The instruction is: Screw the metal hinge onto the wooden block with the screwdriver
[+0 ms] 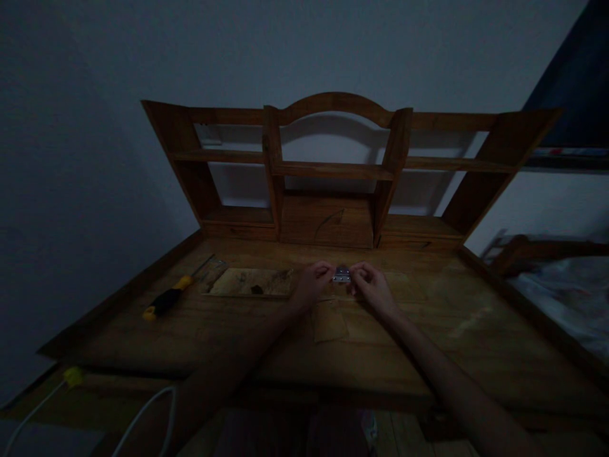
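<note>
A small silver metal hinge (341, 275) sits just above the wooden desk top (428, 330), held between both hands. My left hand (314, 282) pinches its left side with curled fingers. My right hand (368, 285) pinches its right side the same way. Both forearms reach in from the bottom of the view. The scene is dim, so fine detail of the hinge is hard to make out.
A yellow-and-black screwdriver (174, 295) lies on the desk's left part. Beside it is a flat wooden panel (252, 281). A wooden shelf hutch (333, 171) stands at the back against the wall. White cables (143, 412) hang at the lower left.
</note>
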The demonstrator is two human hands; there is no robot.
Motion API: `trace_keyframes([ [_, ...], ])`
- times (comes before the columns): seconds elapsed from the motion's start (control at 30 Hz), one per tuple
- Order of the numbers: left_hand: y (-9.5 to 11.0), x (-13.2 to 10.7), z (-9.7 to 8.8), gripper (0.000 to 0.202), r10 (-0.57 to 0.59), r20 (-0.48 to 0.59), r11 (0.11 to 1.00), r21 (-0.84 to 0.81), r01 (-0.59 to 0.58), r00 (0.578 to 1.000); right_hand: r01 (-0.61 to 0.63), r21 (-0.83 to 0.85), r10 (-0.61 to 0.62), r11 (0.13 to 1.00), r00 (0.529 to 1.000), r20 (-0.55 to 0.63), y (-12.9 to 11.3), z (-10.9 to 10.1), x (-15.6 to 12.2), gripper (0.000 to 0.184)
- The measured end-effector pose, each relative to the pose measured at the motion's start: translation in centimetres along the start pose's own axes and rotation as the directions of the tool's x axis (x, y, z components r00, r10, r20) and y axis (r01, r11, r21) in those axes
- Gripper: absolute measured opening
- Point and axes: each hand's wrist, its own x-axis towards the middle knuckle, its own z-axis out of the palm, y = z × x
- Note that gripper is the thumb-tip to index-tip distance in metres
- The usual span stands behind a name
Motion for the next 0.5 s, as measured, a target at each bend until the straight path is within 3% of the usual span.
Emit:
trace_keyframes([
  [0.23,0.27,-0.18,0.06,0.019,0.013,-0.024,0.999,0.032,-0.012,1.000,0.017,-0.018,-0.018,1.000,1.000,-0.016,-0.68,0.06,-0.12,0.025],
  [0.5,0.98,-0.60,-0.16,0.026,-0.002,-0.058,0.982,0.187,0.013,0.998,0.008,-0.043,-0.007,0.999,1.000,0.015,-0.69,0.09,-0.28,0.027],
])
